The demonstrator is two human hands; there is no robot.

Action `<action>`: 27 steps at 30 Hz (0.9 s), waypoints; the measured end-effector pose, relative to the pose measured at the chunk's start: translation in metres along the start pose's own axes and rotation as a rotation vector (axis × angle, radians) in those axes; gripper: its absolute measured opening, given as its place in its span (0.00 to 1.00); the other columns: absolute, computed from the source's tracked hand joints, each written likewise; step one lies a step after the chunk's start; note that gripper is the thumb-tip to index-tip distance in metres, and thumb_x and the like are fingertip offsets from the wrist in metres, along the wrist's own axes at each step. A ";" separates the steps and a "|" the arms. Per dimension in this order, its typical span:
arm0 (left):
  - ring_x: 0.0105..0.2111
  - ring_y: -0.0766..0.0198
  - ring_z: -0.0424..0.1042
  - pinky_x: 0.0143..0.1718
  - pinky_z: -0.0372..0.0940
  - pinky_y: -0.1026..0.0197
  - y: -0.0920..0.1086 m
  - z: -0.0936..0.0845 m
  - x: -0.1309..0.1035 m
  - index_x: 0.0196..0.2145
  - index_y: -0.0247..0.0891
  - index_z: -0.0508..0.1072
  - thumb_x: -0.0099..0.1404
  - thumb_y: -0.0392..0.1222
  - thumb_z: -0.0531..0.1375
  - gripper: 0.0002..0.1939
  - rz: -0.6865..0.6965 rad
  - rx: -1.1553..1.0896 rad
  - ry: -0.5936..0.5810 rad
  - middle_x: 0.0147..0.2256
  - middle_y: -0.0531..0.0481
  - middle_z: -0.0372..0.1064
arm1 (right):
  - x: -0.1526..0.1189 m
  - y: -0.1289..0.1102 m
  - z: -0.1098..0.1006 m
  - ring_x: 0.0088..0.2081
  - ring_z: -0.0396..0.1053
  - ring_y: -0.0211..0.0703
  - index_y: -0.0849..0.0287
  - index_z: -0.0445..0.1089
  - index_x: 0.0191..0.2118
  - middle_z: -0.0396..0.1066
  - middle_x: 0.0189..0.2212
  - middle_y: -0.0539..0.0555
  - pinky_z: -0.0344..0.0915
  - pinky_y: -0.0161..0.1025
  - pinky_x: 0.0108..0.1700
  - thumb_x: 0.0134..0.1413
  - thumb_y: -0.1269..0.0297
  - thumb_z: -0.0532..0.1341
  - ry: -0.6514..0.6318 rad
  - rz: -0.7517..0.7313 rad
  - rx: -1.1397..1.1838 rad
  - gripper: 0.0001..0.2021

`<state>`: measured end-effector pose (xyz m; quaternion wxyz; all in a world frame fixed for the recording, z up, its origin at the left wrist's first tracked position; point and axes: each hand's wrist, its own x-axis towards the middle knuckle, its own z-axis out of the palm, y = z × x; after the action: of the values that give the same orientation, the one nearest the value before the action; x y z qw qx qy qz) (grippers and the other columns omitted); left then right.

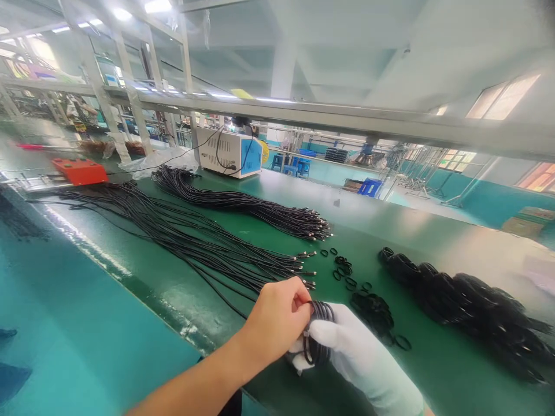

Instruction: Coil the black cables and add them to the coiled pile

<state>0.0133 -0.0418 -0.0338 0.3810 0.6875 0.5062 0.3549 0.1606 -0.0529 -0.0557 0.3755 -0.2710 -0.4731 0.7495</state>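
Observation:
A small coil of black cable (319, 345) is held over the front of the green bench. My right hand (353, 346), in a white glove, is wrapped around it with the thumb across the loops. At the coil's upper left, my bare left hand (277, 315) has its fingers pinched together against the cable; exactly what part they grip is hidden. Just beyond my hands lie loose black rings (342, 268) and a darker heap of rings (373, 312). Uncoiled black cables (208, 254) with metal plug ends stretch away to the left.
A second bundle of straight cables (243, 199) lies farther back. Many coiled cables (459, 300) are piled at the right. A white-and-blue machine (232, 151) and a red box (80, 171) stand on the bench (359, 231). Metal shelf framing (303, 110) crosses above.

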 end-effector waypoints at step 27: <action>0.22 0.69 0.62 0.22 0.56 0.68 -0.023 0.021 0.015 0.23 0.39 0.65 0.52 0.35 0.58 0.04 -0.079 -0.099 0.078 0.21 0.58 0.64 | 0.008 0.007 -0.002 0.22 0.68 0.38 0.67 0.66 0.33 0.69 0.25 0.54 0.69 0.36 0.24 0.39 0.67 0.65 0.150 0.114 -0.132 0.13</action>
<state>0.0250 -0.0262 -0.0625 0.4084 0.6330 0.5291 0.3906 0.1553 -0.0467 -0.0631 0.3476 -0.3770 -0.4760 0.7145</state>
